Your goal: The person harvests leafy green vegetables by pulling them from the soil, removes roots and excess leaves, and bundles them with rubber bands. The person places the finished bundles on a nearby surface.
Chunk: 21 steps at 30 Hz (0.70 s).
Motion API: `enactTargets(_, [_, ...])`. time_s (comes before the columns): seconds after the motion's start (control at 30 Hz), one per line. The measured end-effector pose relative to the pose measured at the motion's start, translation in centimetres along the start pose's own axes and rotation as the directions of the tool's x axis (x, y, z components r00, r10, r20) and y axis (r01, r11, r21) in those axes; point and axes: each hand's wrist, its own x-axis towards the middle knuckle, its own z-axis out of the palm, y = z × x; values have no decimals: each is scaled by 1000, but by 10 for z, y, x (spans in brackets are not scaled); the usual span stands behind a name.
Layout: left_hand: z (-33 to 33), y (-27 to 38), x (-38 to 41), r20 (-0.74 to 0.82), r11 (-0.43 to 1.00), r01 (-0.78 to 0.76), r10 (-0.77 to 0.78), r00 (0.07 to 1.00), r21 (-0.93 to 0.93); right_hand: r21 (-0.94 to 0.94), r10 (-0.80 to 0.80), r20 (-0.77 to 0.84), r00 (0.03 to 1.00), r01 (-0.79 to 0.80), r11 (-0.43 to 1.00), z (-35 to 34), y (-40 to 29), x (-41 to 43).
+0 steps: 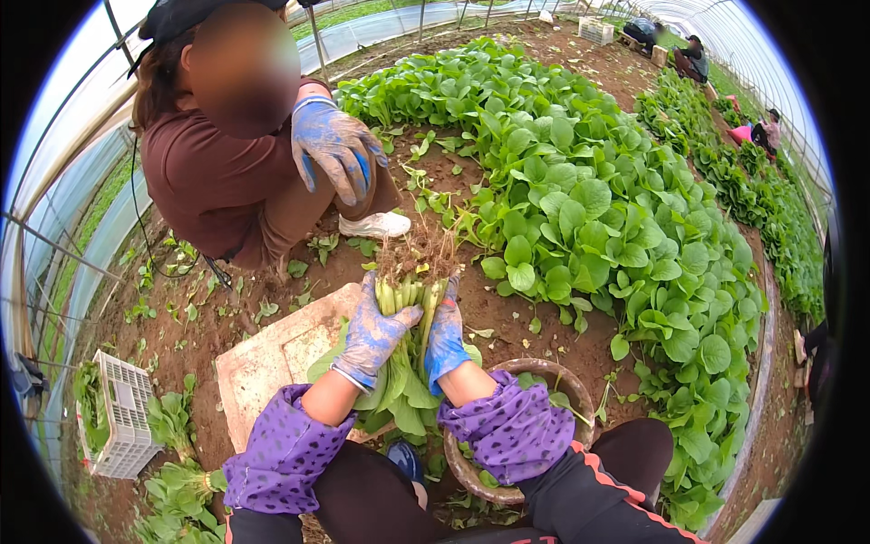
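Between my gloved hands is a bunch of leafy greens (406,387), its soil-covered roots (418,255) pointing away from me and its leaves hanging towards my lap. My left hand (380,336) wraps the pale stems from the left, thumb across them. On the other side my right hand (445,336) grips the stems, its fingers partly hidden behind the bunch. Both blue gloves are muddy. Beneath the bunch, on the soil, lies a dirty pale foam board (272,360). Below my right forearm stands a brown basin (578,391) with loose leaves in it.
A co-worker (211,183) in muddy gloves sits just ahead on the left. Dense greens (598,204) grow on the right. At left are a white plastic crate (129,415) holding greens and tied bunches (180,486) on the soil. More people (692,60) crouch far back in the plastic greenhouse.
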Motion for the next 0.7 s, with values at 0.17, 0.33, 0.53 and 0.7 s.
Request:
enactTargets(0.17, [17,13,-30,246,999,-32,30,969,3,-80,-172,-5,985,171,982,-39,6,-13])
enactTargets(0.33, [15,27,-42,218,920,-195,125,968,339,-135,-108,74,991,117,984,-30,-9,-54])
enactTargets(0.53, [-11,49,-42,272,743,-356,238,932,566,138,120,164,979,-143,980,-18,-1,-40])
enactTargets(0.7, [-23,73,-25,352,131,-379,189,917,916,495,162,555,816,-480,724,-46,86,39])
